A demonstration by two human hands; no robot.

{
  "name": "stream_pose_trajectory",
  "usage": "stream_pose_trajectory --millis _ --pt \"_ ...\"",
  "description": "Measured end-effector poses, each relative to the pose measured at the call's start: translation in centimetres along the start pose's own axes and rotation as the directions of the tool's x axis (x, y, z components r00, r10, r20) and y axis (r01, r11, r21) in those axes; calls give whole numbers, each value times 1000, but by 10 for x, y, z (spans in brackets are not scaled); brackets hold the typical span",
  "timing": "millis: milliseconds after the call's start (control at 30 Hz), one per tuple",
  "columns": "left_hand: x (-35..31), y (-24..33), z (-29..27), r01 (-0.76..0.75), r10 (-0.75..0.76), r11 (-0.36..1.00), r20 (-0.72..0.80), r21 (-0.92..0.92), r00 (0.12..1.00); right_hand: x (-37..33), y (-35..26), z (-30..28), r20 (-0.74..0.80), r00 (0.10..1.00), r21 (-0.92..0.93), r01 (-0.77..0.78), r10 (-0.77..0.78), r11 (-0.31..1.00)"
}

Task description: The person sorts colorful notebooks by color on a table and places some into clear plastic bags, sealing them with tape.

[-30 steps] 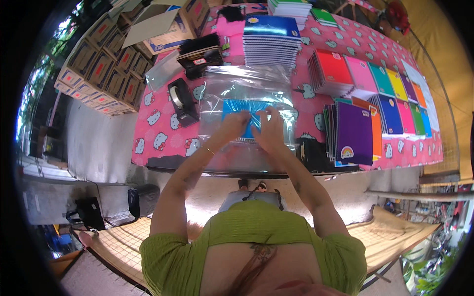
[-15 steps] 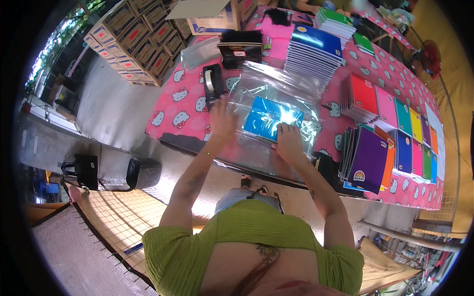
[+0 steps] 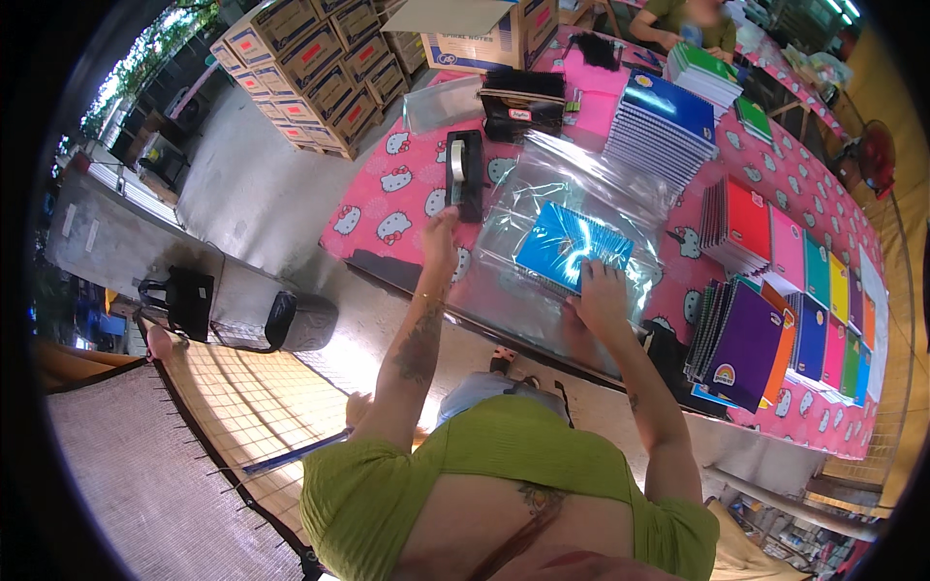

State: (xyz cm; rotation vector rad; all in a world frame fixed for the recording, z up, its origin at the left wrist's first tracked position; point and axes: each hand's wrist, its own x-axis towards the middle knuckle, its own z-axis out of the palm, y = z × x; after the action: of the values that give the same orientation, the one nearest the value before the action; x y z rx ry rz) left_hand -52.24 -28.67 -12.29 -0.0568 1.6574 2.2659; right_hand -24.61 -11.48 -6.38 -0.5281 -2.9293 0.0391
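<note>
A blue spiral notebook (image 3: 564, 242) lies inside a clear plastic bag (image 3: 513, 198) at the table's near edge. My right hand (image 3: 603, 295) rests flat on the notebook's near right part, over the plastic, fingers stretched out. To the left of the bag stands a black tape dispenser (image 3: 466, 198) with a pale roll of tape (image 3: 457, 162). At its near end my left hand (image 3: 441, 237) has its fingers pinched together. Whatever is between those fingertips is too small to make out.
Several spiral notebooks in a blue-covered stack (image 3: 659, 121) stand behind the bag. Coloured notebook stacks (image 3: 741, 334) fill the table's right side. A black organizer (image 3: 523, 102) and an open carton (image 3: 475, 48) are farther back. Another person (image 3: 668, 29) sits at the far side.
My left hand has come from beside the bag to the tape dispenser's near end, its fingers closing. My right hand stays on the notebook. The whole view has shifted slightly.
</note>
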Motion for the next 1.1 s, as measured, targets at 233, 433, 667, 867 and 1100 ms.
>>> stream_pose_trajectory --millis 233,433,667,867,1100 --pt "0 52 -6 -248 360 173 173 953 917 -4 1 7 0 1000 23 6 -6 1000" --pt "-73 12 86 -512 109 621 582 593 806 -6 1 9 -43 999 47 17 -15 999" --pt "-95 -33 147 -551 -131 100 560 828 818 -12 3 19 -115 993 112 -8 21 994" --pt "-98 -8 148 -679 -193 -129 653 723 732 -10 7 6 -182 979 173 -65 97 983" --pt "-123 -5 114 -787 -103 -93 780 610 617 31 35 25 -90 985 149 -132 147 980"
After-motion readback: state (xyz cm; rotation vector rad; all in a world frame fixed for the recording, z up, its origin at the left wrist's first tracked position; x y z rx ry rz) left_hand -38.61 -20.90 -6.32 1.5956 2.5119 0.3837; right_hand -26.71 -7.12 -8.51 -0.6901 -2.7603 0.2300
